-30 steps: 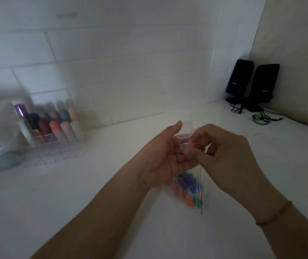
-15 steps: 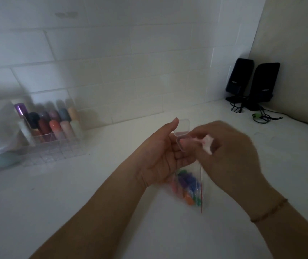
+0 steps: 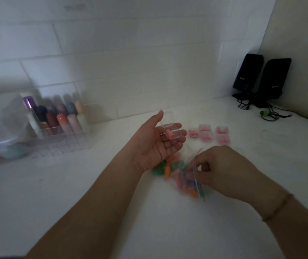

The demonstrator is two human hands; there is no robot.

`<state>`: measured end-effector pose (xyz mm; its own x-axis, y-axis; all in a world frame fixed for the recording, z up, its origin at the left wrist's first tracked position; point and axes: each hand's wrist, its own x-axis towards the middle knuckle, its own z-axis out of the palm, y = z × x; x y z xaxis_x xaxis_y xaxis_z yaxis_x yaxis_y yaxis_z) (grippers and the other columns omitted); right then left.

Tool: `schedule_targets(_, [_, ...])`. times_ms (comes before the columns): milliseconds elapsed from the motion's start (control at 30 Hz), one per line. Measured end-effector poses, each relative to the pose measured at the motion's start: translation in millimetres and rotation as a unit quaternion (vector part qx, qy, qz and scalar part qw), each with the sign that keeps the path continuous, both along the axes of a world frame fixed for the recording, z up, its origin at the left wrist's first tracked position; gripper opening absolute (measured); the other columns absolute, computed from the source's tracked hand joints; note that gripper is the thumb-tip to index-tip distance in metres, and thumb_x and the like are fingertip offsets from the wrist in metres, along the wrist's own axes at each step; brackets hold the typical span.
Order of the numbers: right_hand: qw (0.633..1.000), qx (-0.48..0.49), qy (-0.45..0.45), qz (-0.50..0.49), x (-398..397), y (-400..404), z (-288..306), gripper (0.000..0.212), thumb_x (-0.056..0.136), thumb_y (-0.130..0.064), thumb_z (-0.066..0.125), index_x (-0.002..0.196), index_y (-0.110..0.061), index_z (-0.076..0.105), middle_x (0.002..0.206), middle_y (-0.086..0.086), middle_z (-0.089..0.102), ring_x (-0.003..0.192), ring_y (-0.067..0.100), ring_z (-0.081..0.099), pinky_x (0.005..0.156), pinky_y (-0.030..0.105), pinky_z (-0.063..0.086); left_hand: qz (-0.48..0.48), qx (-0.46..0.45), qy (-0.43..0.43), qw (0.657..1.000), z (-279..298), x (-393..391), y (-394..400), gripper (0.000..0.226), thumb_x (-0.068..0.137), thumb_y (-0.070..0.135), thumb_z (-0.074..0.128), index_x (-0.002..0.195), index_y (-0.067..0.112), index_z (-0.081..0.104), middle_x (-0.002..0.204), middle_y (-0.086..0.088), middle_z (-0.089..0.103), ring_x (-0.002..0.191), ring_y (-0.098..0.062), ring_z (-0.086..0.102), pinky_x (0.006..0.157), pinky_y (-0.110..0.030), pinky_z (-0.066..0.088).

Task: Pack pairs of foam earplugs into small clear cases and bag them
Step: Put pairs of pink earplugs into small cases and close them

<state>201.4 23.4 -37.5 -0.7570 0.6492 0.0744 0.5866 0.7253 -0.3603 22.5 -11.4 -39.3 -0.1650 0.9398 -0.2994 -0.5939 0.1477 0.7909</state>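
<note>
Two hands: the left and the right. One open case with one pink earplug inside. About five filled cases on the counter, too blurred to be sure. One bag of earplugs too many to count. Two speakers. One organiser holding roughly a dozen tubes.

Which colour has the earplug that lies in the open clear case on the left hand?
Pink, seen in the head view: the earplug in the open case.
</note>
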Motion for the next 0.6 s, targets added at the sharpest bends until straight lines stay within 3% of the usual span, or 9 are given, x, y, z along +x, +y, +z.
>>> schedule_targets(133, [1.0, 0.006, 0.015, -0.004, -11.2, -5.8, -13.3, 0.02, 0.074, -0.059, 0.067, 0.084, -0.044, 0.073, 0.078, -0.013, 0.064, 0.071, 0.006, 0.06, 0.064, 0.028, 0.051, 0.0, -0.005, 0.003, 1.0, -1.1, 0.2, 0.2, 0.059, 0.096, 0.048, 0.047, 0.121, -0.004, 0.059, 0.094, -0.019, 0.069, 0.074, -0.024, 0.064, 0.074, -0.033, 0.054])
schedule_targets(333, [0.996, 0.076, -0.025, -0.046, -20.1, -12.2, -26.1, 0.052, 0.07, -0.081, 0.052, 0.095, -0.039, 0.07, 0.085, -0.01, 0.065, 0.074, 0.011, 0.062, 0.069, 0.027, 0.054, -0.003, -0.004, -0.005, 1.0, -0.9, -0.1, 1.0, 0.061, 0.095, 0.048, 0.047, 0.123, -0.005, 0.058, 0.092, -0.019, 0.069, 0.073, -0.024, 0.065, 0.072, -0.033, 0.055])
schedule_targets(500, [0.997, 0.069, -0.014, -0.042, -30.8, -18.1, -33.3, 0.036, 0.081, -0.062, 0.059, 0.101, -0.033, 0.069, 0.086, -0.008, 0.063, 0.074, 0.012, 0.06, 0.063, 0.023, 0.042, -0.01, -0.005, -0.001, 1.0, -0.1, 1.5, -0.3, 0.058, 0.095, 0.048, 0.047, 0.119, -0.003, 0.06, 0.09, -0.018, 0.069, 0.072, -0.024, 0.065, 0.072, -0.032, 0.055])
schedule_targets(600, [0.999, 0.036, 0.011, -0.027, -32.2, -20.2, -32.9, 0.027, 0.083, -0.058, 0.06, 0.089, -0.032, 0.068, 0.08, -0.009, 0.061, 0.07, 0.011, 0.059, 0.06, 0.021, 0.041, -0.01, -0.006, 0.002, 1.0, -0.4, 1.4, 0.0, 0.059, 0.096, 0.048, 0.046, 0.12, -0.004, 0.06, 0.09, -0.018, 0.07, 0.072, -0.024, 0.064, 0.073, -0.032, 0.054])
